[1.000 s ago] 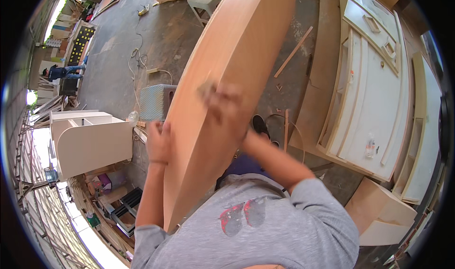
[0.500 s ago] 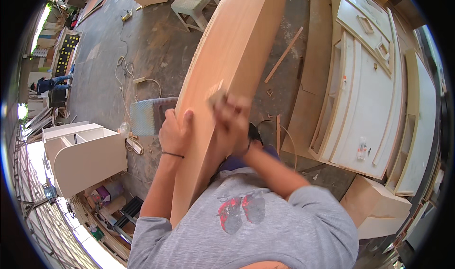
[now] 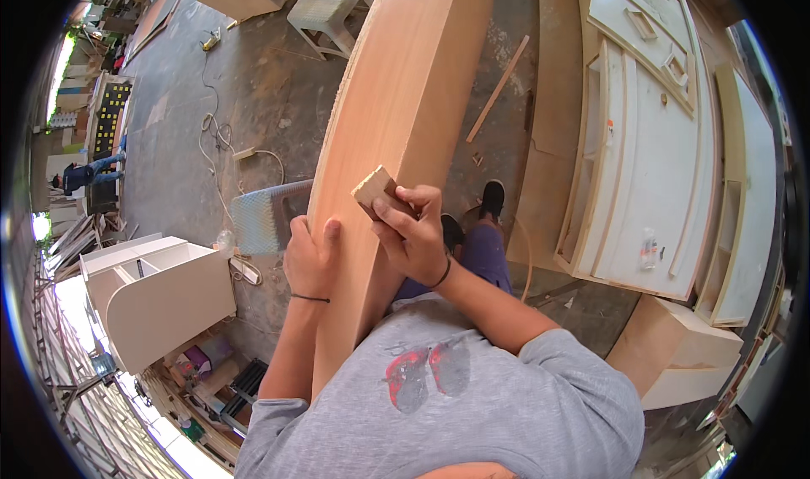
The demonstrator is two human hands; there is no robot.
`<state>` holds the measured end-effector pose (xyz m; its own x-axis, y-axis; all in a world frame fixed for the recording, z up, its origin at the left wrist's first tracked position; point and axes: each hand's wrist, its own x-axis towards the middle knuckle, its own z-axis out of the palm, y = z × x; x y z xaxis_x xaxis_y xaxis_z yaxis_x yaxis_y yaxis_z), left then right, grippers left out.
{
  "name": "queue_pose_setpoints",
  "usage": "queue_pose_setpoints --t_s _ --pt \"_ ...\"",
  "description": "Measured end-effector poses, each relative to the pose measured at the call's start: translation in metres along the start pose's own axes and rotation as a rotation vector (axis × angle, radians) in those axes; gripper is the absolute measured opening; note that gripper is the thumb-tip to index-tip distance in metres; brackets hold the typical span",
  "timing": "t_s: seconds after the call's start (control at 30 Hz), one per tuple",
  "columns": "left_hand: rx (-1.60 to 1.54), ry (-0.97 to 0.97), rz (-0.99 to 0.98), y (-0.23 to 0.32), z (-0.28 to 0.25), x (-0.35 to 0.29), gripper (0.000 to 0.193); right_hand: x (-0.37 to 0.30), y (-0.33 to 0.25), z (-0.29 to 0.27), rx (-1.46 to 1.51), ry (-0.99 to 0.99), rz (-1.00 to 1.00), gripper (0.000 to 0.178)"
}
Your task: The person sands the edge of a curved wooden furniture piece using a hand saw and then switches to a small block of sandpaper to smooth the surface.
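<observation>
A long wooden piece with a smooth, light veneered face (image 3: 384, 83) runs from my body to the far edge of the view. Its left long edge looks rough and ragged. My left hand (image 3: 310, 255) grips that edge, thumb on the face and fingers over the side; their tips are hidden. Between the thumb and fingers of my right hand (image 3: 415, 233) is a small sanding block (image 3: 377, 194), brown around the sides with a pale raw end. It is tilted over the face, near the corner edge; whether it touches the wood I cannot tell.
Stools stand at left, one near (image 3: 268, 217) and one farther (image 3: 329, 15). A power cord (image 3: 221, 133) lies on the floor. A white cabinet (image 3: 169, 298) is at lower left, white panels (image 3: 650, 158) at right. A loose wood strip (image 3: 498, 89) lies beyond my shoe (image 3: 493, 199). A person (image 3: 84, 175) is far left.
My right hand was blurred with motion and now looks sharp, with the block turned more into view. My right leg and shoe have come into view. My left hand keeps its grip.
</observation>
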<state>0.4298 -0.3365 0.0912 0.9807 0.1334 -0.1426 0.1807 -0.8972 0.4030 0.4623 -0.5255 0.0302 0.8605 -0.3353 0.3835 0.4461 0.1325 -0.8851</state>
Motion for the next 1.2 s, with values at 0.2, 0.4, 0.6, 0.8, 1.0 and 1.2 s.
queue_pose_setpoints --t_s 0.2,0.4,0.6,0.8,1.0,1.2 --pt "0.008 -0.015 0.048 0.021 -0.002 0.013 0.064 0.228 0.097 -0.062 -0.597 0.233 -0.231 0.019" --pt "-0.017 0.016 0.041 0.001 -0.003 0.001 0.058 0.038 0.029 0.003 0.025 0.106 -0.033 0.009" --pt "-0.008 0.015 0.052 0.012 -0.006 0.008 0.055 0.177 0.060 -0.033 -0.570 0.179 -0.304 0.033" --pt "0.019 0.026 0.051 -0.006 -0.004 0.009 0.054 0.079 0.077 0.000 0.570 0.012 -0.023 0.015" --pt "-0.022 0.022 0.016 0.006 -0.010 0.006 0.054 0.124 0.048 -0.025 -0.665 0.038 -0.433 0.029" --pt "0.040 0.026 0.006 -0.005 -0.006 0.008 0.054 0.122 0.036 -0.016 -0.241 0.114 -0.135 0.024"
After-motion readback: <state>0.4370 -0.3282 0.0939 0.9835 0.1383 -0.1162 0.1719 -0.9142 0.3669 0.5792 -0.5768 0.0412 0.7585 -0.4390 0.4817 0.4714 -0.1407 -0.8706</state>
